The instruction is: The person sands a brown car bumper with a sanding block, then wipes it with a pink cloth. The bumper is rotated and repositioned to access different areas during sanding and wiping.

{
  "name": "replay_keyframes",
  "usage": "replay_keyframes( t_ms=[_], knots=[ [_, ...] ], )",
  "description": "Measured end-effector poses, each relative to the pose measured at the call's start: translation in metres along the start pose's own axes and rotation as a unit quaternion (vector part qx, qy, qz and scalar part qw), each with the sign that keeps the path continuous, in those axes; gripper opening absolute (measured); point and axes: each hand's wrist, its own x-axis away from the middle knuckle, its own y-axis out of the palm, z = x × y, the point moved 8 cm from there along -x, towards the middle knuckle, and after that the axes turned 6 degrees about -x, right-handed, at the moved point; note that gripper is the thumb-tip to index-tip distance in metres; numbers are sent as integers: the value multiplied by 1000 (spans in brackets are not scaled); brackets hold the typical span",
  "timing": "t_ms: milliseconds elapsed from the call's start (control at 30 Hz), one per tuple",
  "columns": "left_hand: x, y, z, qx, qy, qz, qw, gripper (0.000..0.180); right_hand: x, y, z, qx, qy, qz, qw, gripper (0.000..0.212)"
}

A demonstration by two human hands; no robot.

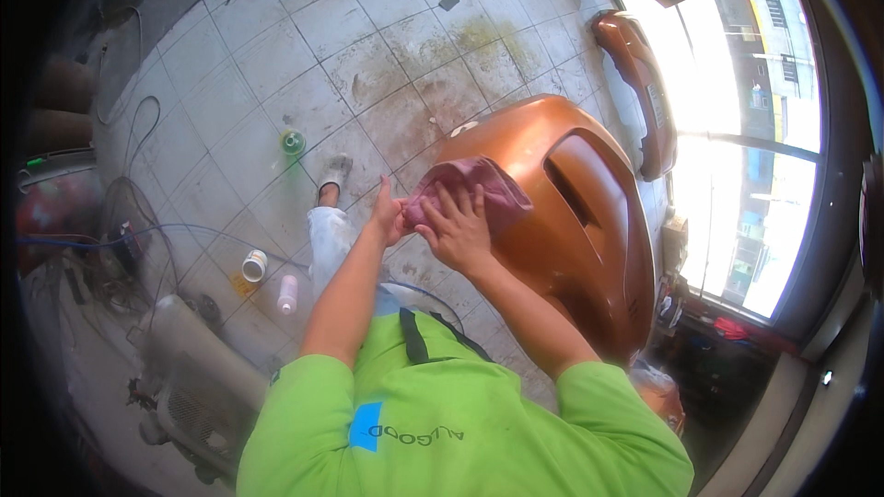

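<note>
A dusty-pink cloth lies folded against the near left end of a glossy orange car bumper. My right hand rests flat on the cloth with its fingers spread. At the cloth's left edge is my left hand, thumb pointing up and fingers curled in at the fabric. Part of the left fingers is hidden, but they appear to grip that edge. The bumper has a dark slot-like opening to the right of the cloth.
On the tiled floor stand a green bottle, a white tub and a pink-white bottle. A blue hose crosses at left, near a beige compressor-like machine. Another orange car part lies by the bright doorway.
</note>
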Motion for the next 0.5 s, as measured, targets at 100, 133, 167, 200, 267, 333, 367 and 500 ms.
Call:
replay_keyframes(
  t_ms=[100, 133, 167, 200, 267, 333, 367, 500],
  knots=[
    [0, -4, 0, 29, -51, -28, 998, 123, -57, 50, -18, -97, 32, -193, 976, 48],
    [3, -10, -7, 37, -87, -28, 995, 123, -64, 71, -6, -188, 111, -293, 931, 48],
    [4, -12, -8, 35, -121, -27, 992, 123, -73, 79, 7, -154, 121, -321, 927, 49],
    [4, -14, -8, 38, -150, -24, 988, 123, -83, 95, 23, -131, 76, -342, 928, 51],
    [5, -15, -12, 24, -204, -13, 979, 122, -106, 114, 61, -82, -5, -395, 915, 55],
    [-3, -25, -21, 22, -240, -27, 970, 120, -139, 118, 101, -13, -62, -470, 880, 58],
    [-8, -25, -21, 20, -257, -38, 966, 119, -152, 124, 130, -61, 35, -435, 898, 61],
    [-18, -28, -22, -41, -300, -1, 953, 112, -169, 153, 202, 17, 70, -422, 904, 44]
  ],
)
